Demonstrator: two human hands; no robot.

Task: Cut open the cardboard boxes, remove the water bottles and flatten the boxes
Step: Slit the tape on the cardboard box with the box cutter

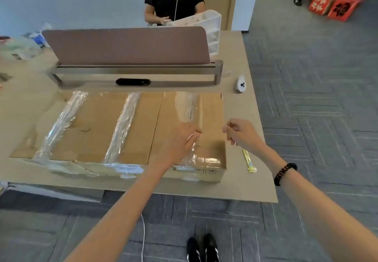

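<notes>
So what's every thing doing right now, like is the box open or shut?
box: shut, taped, lying on the table.
tape: stuck across the box top.
left hand: resting on the tape.
right hand: in the air, fingers curled, holding nothing.
yellow tool: lying on the table, untouched.

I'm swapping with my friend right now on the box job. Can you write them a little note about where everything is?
Left hand: lying on the right-most clear tape strip; I cannot tell whether it pinches the tape.
Right hand: fingers curled, holding nothing, in the air near the right edge of the cardboard boxes.
Yellow tool, probably the cutter: lying on the table, just right of the boxes.
Done: nothing yet; the boxes are closed, all three tape strips on, no bottles in sight.
Left: cut the tape, take out the bottles, flatten the boxes.
</notes>
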